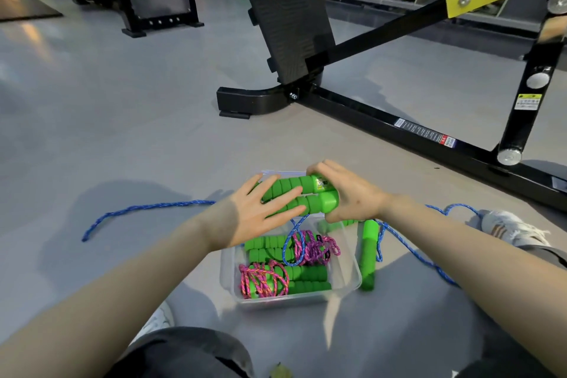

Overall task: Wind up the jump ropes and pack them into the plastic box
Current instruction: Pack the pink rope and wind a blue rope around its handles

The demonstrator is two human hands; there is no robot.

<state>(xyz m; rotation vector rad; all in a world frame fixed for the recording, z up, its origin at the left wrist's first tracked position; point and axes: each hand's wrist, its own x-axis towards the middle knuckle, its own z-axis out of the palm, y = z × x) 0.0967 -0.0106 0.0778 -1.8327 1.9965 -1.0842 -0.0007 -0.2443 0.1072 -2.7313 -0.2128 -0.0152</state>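
Note:
Two green foam jump-rope handles lie side by side in the air above the clear plastic box. My right hand grips their capped ends, fingers curled round them. My left hand lies flat across the handles with straight fingers. Their blue rope trails over the floor to the left and right. Inside the box sit two wound ropes with green handles and pink cord. Another green handle lies on the floor by the box's right wall.
A black gym machine frame with a tilted footplate runs across the floor beyond the box. A white shoe is at the right, and my dark-clad knees fill the bottom edge. Grey floor spreads to the left.

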